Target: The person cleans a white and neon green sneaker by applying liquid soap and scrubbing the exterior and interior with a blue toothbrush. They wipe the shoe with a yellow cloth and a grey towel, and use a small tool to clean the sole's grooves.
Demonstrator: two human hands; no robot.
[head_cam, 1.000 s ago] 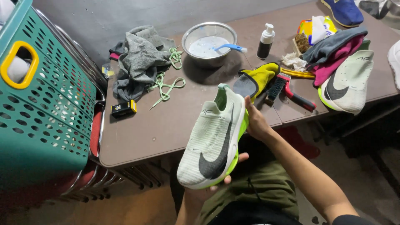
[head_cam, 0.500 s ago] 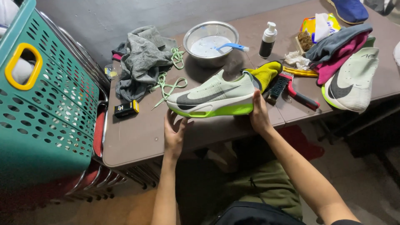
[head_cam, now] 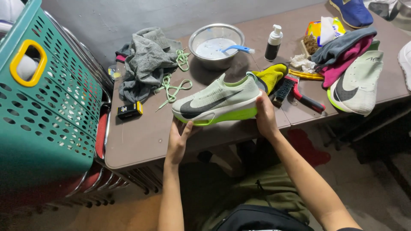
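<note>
Where the near edge of the brown table (head_cam: 141,141) crosses the middle of the frame, a pale green running shoe (head_cam: 216,102) with a bright lime sole is held on its side between two bare hands, its long axis running nearly level from lower left to upper right. The toe end is supported from below by the left hand (head_cam: 177,139), fingers spread open and cupped under the sole; the heel end is clasped by the right hand (head_cam: 265,117), fingers curled around the back. Both hands are equally near, one at each end, with the shoe lying directly above and between them. Behind it, toward the top of the frame, a steel bowl (head_cam: 216,40) with a blue brush, a grey cloth (head_cam: 143,62), loose green laces (head_cam: 171,90) and a red-handled brush (head_cam: 297,92) are recorded. A second matching shoe (head_cam: 357,83) lies at right, well apart. A teal basket (head_cam: 40,111) fills the left edge.
</note>
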